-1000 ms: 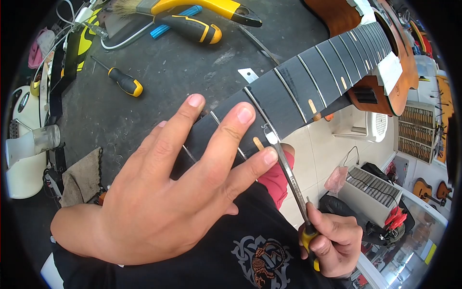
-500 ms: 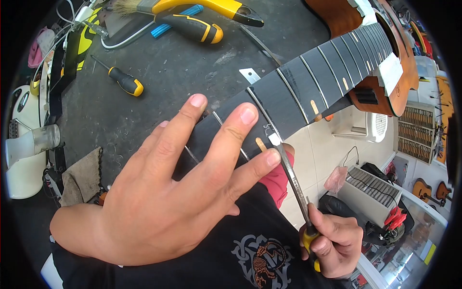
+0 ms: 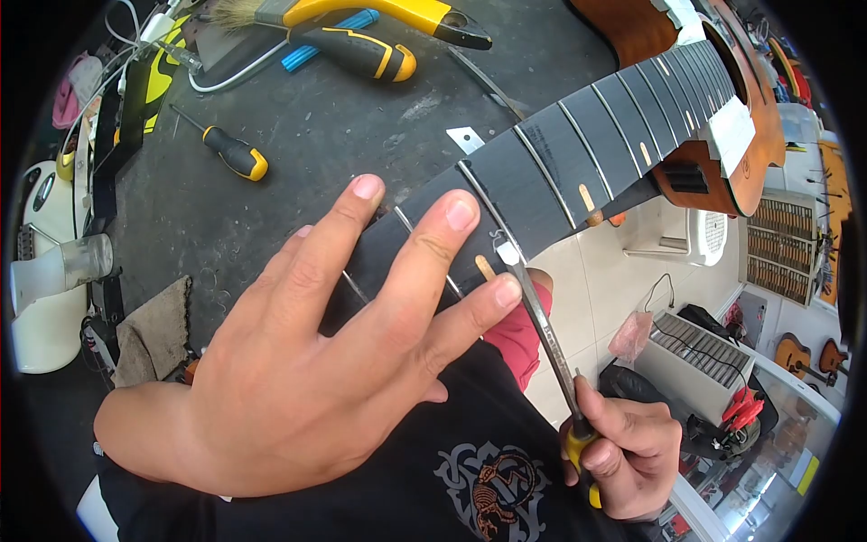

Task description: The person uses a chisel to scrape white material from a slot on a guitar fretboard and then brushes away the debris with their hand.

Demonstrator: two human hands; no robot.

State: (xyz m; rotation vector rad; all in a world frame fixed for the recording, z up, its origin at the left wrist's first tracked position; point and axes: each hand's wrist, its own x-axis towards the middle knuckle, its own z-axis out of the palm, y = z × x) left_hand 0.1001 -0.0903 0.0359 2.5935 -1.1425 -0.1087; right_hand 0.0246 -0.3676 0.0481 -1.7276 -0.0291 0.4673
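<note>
My left hand (image 3: 316, 352) lies spread, palm down, over the dark fretboard (image 3: 551, 158) of an acoustic guitar neck. Its index fingertip rests against the steel shaft of a flat-bladed screwdriver (image 3: 540, 318). My right hand (image 3: 629, 443) is closed around the tool's yellow-and-black handle, low at the right. The flat tip sits on the fretboard by a metal fret (image 3: 488, 203), where a small curled shaving (image 3: 497, 234) lies. White tape (image 3: 731, 134) is stuck near the guitar body (image 3: 763, 158). My left thumb is mostly hidden.
On the dark workbench (image 3: 316, 144) lie a small screwdriver (image 3: 237, 154), a larger yellow-black handle (image 3: 357, 54), a brush (image 3: 257, 13) and a loose blade (image 3: 465, 139). A folded cloth (image 3: 153, 334) is at the left. Right, on the floor, stands a white stool (image 3: 695, 239).
The screwdriver tip has shifted slightly left and up along the fret, with the shaving curled ahead of it. My left fingers have moved slightly left; my right grip looks the same.
</note>
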